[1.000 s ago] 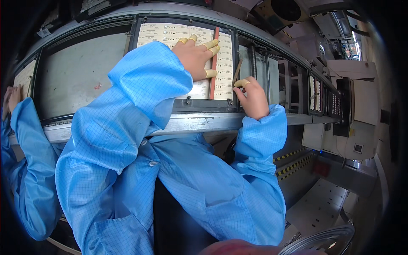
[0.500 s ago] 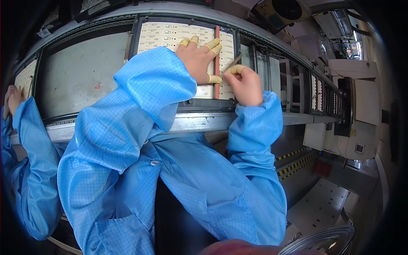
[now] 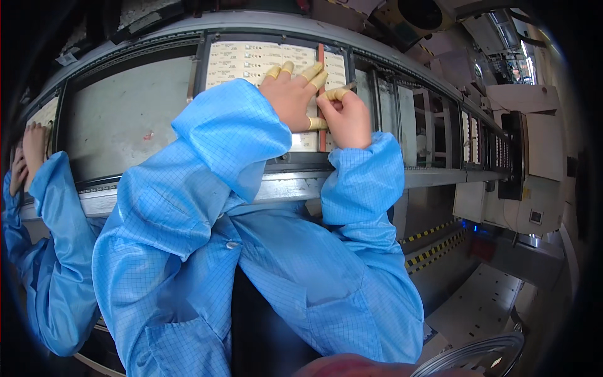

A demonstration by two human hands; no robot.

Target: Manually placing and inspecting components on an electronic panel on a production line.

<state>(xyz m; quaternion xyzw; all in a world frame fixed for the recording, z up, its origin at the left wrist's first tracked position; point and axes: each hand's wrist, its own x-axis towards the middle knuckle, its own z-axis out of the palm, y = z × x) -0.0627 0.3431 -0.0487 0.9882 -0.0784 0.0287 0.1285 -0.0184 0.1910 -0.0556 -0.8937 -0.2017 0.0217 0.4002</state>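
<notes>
A white printed panel [image 3: 226, 63] lies in a dark frame on the rail line in front of me. Across its right part runs a narrow red-brown strip [image 3: 321, 139]. My left hand [image 3: 291, 100] rests spread on the panel, yellow cots on its fingertips; forefinger and thumb reach the strip. My right hand [image 3: 347, 119] is closed in a pinch beside it, at the strip's right edge. From its fingers sticks a thin stick-like tool [image 3: 352, 85], grey-brown, its other end hidden by the hand. What kind of tool it is cannot be made out.
A metal rail [image 3: 295, 187] runs along the near side of the line. To the left is a grey plate [image 3: 125, 113], with a co-worker's hands [image 3: 31, 151] beyond it. More framed white panels [image 3: 471, 138] sit at the right, near a pale machine [image 3: 534, 144].
My right hand has moved left, from the panel's right edge to the strip, close to my left thumb. My left hand stays on the panel. The co-worker's hands have shifted slightly.
</notes>
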